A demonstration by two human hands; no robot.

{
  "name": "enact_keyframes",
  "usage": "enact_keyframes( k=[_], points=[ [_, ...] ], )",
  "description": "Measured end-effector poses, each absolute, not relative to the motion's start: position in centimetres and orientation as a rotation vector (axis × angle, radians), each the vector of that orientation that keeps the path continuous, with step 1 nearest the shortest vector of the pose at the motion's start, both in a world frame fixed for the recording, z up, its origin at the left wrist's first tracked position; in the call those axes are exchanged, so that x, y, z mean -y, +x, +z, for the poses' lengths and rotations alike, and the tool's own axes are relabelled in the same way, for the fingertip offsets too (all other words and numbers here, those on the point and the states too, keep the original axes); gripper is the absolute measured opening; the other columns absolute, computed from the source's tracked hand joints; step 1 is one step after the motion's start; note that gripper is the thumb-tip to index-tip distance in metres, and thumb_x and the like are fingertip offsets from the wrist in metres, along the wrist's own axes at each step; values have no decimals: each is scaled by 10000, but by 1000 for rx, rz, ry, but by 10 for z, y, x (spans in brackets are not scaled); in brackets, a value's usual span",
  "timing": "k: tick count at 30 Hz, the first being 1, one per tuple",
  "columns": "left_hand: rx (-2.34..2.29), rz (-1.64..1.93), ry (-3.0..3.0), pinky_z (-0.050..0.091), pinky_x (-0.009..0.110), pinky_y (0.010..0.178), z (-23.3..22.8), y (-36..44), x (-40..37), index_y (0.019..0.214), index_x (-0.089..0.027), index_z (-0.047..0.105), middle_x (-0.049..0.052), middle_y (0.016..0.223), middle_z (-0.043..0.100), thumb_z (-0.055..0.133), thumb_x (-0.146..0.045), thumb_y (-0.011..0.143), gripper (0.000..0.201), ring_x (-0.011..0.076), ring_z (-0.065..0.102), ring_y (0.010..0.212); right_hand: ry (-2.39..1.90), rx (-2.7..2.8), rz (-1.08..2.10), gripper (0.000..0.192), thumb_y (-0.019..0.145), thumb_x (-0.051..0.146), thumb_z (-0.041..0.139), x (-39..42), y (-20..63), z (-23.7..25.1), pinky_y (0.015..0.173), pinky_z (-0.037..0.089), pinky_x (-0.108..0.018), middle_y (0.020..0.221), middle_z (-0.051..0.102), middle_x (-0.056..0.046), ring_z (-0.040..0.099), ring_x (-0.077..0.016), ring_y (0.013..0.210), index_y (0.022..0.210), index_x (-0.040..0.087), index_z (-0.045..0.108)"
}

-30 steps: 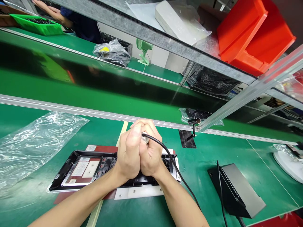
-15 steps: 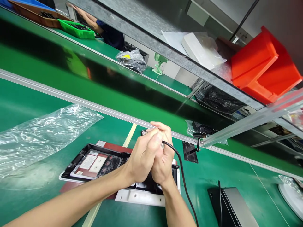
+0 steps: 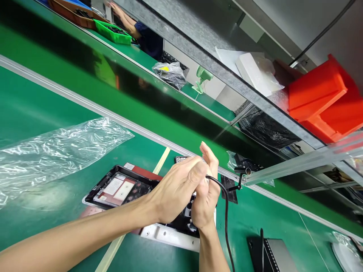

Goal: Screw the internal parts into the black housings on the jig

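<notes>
My left hand [image 3: 180, 190] and my right hand [image 3: 206, 196] press together, closed around one end of a black cable [image 3: 226, 211]. The cable comes out between them near the thumbs and curves down to the bottom edge. What lies between the palms is hidden. Some right fingertips point upward. Below the hands, partly covered by them, lies a black-and-white device housing [image 3: 167, 232], with an open black frame [image 3: 98, 187] at its left holding labels and round parts. A small dark part with a speckled top [image 3: 180, 159] shows just behind my left hand.
A clear plastic bag [image 3: 65, 151] lies at left. At right are a grey-and-black box [image 3: 279, 255] and a black bracket [image 3: 241, 177] by the rail. A metal shelf [image 3: 198, 56] carries a red bin [image 3: 317, 94]. Across the partition, a person's arm [image 3: 124, 19] is near a green tray [image 3: 113, 34].
My hands have shifted slightly right, still together around the cable. The left hand has flattened over the right, whose fingertips now stick up further. The camera view has tilted a little.
</notes>
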State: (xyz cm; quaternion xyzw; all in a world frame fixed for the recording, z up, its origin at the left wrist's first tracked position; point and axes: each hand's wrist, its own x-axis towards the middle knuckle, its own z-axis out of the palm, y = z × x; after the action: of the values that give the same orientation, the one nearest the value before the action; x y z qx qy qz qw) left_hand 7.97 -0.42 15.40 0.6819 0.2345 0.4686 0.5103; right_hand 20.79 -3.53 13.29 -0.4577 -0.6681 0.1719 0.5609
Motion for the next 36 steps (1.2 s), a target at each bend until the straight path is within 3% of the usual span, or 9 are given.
enact_keyframes(
  k=[5,10,12,15,18,25,36],
  points=[
    [-784,1264,1688,439,372,888,145,58,-7,852,-233,546,23,930,579,210,-634,1173,614,215,532,932,-1098,1522,351,348,1104,418,543,37,206,138,1208,507,-569,1569,595,-87,539,-327,1524,897,244,762],
    [-1057,1064,1698,403,324,703,112,28,-6,819,-234,518,-24,775,533,384,-605,1150,514,178,483,726,-1001,1556,422,311,1118,328,517,36,204,137,995,565,-442,1055,684,-65,674,-233,1132,882,228,692],
    [-1071,896,1773,369,309,644,92,19,-2,831,-236,520,-40,732,515,423,-602,1139,488,167,463,668,-931,1515,508,311,1129,293,506,37,202,136,924,573,-410,968,678,-51,682,-204,995,866,219,654],
    [-1043,703,1871,364,305,631,65,9,5,906,-234,588,-36,743,584,445,-564,1140,429,167,516,647,-843,1403,724,254,1143,281,493,39,197,134,689,569,-323,929,669,-22,655,-144,743,925,226,612],
    [-1010,653,1939,398,301,667,48,4,9,935,-232,648,-11,795,666,510,-519,1122,370,180,609,700,-782,1331,828,200,1144,272,495,39,191,133,529,494,-244,814,619,34,536,-96,556,959,241,564],
    [-954,612,2078,410,316,670,33,-1,13,997,-252,733,17,963,717,621,-395,1070,196,182,657,731,-730,1188,784,293,1110,313,547,34,181,136,419,369,-168,623,458,81,334,-68,457,829,236,522],
    [-875,574,2115,408,317,743,26,0,14,958,-241,677,18,1014,673,553,-261,1099,189,197,675,886,-784,1109,735,335,1089,340,548,34,179,139,388,332,-146,544,396,94,285,-65,402,779,238,478]
  ],
)
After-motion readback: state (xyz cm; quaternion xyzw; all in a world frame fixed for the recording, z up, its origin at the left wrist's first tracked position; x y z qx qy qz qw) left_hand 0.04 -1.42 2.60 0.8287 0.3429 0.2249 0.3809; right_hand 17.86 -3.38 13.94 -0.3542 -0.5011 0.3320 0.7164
